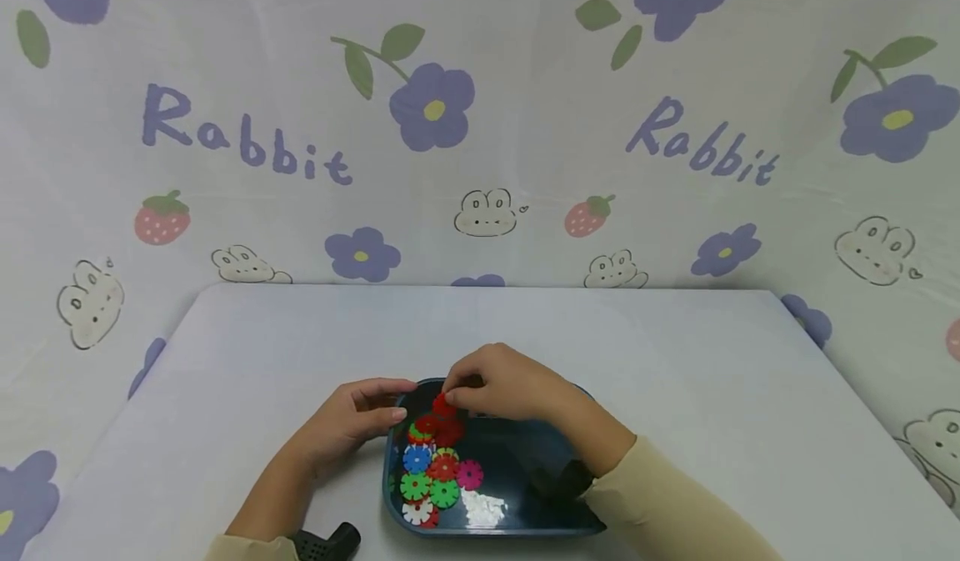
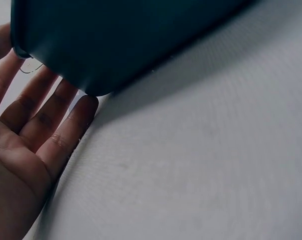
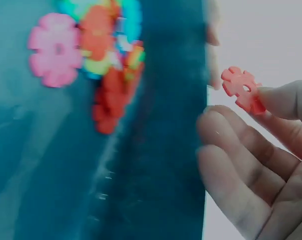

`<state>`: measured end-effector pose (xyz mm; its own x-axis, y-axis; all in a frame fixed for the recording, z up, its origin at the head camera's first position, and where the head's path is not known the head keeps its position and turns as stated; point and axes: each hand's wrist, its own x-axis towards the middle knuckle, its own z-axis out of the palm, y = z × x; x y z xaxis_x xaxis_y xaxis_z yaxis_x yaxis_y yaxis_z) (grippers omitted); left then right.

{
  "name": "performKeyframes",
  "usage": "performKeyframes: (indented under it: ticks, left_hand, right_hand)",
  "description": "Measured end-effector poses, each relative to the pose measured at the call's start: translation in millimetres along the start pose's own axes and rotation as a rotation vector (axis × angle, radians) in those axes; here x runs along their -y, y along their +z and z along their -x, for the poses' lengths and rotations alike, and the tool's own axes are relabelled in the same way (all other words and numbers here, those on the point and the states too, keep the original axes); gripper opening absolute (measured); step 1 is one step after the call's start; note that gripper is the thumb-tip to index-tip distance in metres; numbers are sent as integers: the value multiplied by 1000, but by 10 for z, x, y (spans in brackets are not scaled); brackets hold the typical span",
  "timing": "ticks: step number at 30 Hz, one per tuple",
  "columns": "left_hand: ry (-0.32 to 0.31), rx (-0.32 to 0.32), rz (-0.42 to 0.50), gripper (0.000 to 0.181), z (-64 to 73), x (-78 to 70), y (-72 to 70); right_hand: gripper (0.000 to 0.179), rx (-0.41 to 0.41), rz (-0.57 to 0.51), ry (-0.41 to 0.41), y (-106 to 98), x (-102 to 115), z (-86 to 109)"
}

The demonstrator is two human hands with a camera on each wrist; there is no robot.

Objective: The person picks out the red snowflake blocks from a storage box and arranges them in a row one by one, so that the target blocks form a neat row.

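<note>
My right hand (image 1: 504, 383) is over the back left of a dark blue-green tray (image 1: 517, 530). Its thumb and fingertip pinch a red notched plastic disc (image 3: 242, 90), which has a hole in its middle. At the tray's back left corner, my left hand (image 1: 347, 419) touches the edge, the thumb at the rim. Its fingers look nearly straight against the tray's outer side in the left wrist view. Inside the tray lie several more discs, among them a blue disc (image 1: 417, 458), a pink disc (image 1: 470, 474), a green disc (image 1: 444, 493) and a white disc (image 1: 417, 512).
The tray sits on a white table (image 1: 285, 336) near its front. A black device (image 1: 327, 543) is by the left wrist. Behind the table hangs a white cloth (image 1: 525, 127) printed with flowers, rabbits and strawberries.
</note>
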<state>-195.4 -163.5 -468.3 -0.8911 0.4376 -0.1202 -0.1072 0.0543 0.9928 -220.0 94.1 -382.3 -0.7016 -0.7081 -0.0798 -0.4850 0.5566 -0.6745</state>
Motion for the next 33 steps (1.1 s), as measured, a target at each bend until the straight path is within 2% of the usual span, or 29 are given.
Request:
performKeyframes:
  ticks: [4,10,13,16,19,24,29,33]
  left_hand:
    - [-14,-8,2,41,-5,4,29]
    - [-34,-25,4,41,11,12,45]
    - [-48,-32,7,43,26,9,52]
    - [-49,-37,-5,44,39,6,61]
    - [-47,-33,-8,44,44,3,72]
    - [-34,-30,-12,41,38,-6,70]
    - [-12,-25,-26,41,27,-13,49]
    - [-10,-20,-23,41,21,8,30]
  right_hand:
    - [6,-33,-122,43,-98,-29,94]
    - [30,-55,-220,47,-195,-60,200]
    - [29,-85,-234,33,-257,-61,277]
    - [32,-152,-186,24,-347,-51,374]
    - [38,-245,-166,58,-459,-63,485]
    - [42,-371,-227,96,-665,-177,628]
    - [48,-493,-268,95,-852,-398,722]
    - [50,-599,-303,159,-953,-708,756]
